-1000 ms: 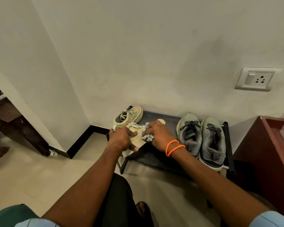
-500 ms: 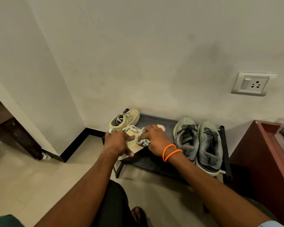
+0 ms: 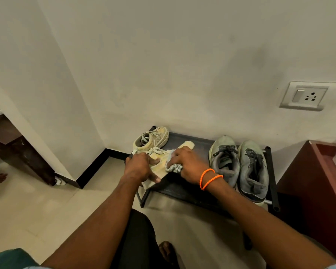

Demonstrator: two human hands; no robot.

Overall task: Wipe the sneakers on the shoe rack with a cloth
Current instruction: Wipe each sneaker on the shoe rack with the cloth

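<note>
Cream sneaker (image 3: pixel 159 162) lies tilted at near-left corner of black shoe rack (image 3: pixel 190 187), toe toward far right. Left hand (image 3: pixel 139 167) grips its heel end, fingers curled round upper. Right hand (image 3: pixel 186 164) holds bunched pale cloth (image 3: pixel 174 167) pressed against sneaker's side, fingers curled over cloth. Second cream sneaker (image 3: pixel 151 138) sits upright just behind, far left. Grey pair (image 3: pixel 239 167) side by side at rack's right. Wall socket (image 3: pixel 306 96) far right above.
</note>
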